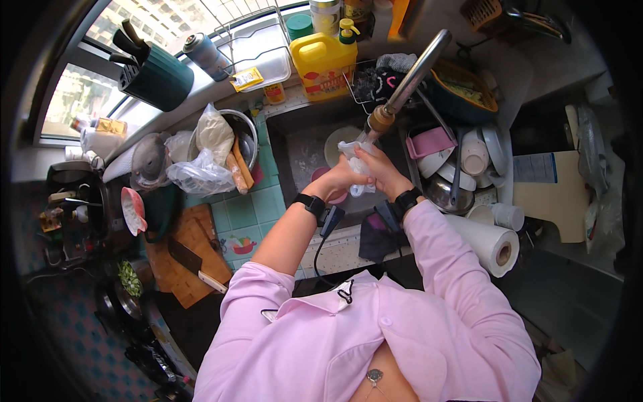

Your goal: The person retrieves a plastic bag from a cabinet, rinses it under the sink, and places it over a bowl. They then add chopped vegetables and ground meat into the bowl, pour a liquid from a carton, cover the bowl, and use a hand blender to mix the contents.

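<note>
My left hand (pixel 341 178) and my right hand (pixel 381 170) are together over the dark sink (pixel 301 120), both closed around a wet white cloth (pixel 362 166). Part of the cloth hangs below my fingers and a part sticks out above them. The metal faucet (pixel 419 65) is right above, and water from its mouth runs onto the cloth. Below, in the sink, lie a pale round dish (pixel 335 143) and a pink bowl (pixel 321 174), partly hidden by my left hand.
Left of the sink are a metal bowl (pixel 253 128) with plastic bags, a wooden cutting board (pixel 188 241) and a cleaver (pixel 185 256). Behind it stands a yellow detergent jug (pixel 321 70). To the right are stacked bowls (pixel 473 157), a metal pot (pixel 449 196) and a white roll (pixel 467 236).
</note>
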`<state>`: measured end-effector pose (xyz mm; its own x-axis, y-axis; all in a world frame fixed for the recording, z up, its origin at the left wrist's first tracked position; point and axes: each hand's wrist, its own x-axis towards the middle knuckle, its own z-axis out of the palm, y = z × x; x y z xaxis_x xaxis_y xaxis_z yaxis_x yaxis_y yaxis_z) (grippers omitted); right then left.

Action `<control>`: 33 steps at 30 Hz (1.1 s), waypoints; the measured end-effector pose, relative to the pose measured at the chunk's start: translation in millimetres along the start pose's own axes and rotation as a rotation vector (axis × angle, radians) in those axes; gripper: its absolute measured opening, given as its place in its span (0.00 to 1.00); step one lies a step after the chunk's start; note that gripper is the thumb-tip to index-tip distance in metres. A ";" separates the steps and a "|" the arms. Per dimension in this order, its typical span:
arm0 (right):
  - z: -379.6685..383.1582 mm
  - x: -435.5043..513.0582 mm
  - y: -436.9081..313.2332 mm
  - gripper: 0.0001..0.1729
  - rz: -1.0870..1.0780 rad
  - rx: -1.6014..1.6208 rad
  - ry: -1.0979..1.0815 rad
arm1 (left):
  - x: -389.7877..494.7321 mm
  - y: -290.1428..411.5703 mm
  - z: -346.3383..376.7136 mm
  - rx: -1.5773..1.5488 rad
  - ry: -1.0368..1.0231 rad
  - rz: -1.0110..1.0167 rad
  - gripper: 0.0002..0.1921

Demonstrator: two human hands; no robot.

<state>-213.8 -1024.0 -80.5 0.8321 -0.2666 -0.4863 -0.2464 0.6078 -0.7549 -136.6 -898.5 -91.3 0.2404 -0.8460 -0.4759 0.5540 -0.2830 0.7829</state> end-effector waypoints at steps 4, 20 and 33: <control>2.1 5.1 7.1 0.19 0.029 -0.181 0.120 | 19.7 -14.9 1.2 0.594 0.060 0.065 0.40; -15.5 17.5 23.1 0.22 -0.095 -0.319 0.261 | -4.6 -3.9 28.4 0.787 0.438 0.107 0.26; -8.7 -68.9 -14.8 0.28 -0.104 0.103 0.084 | -62.8 -15.5 -0.6 0.150 0.356 0.240 0.29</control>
<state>-271.8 -1021.1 -39.6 0.8050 -0.3908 -0.4464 -0.1058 0.6459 -0.7561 -159.8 -840.7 -73.8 0.6216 -0.6953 -0.3609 0.3335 -0.1820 0.9250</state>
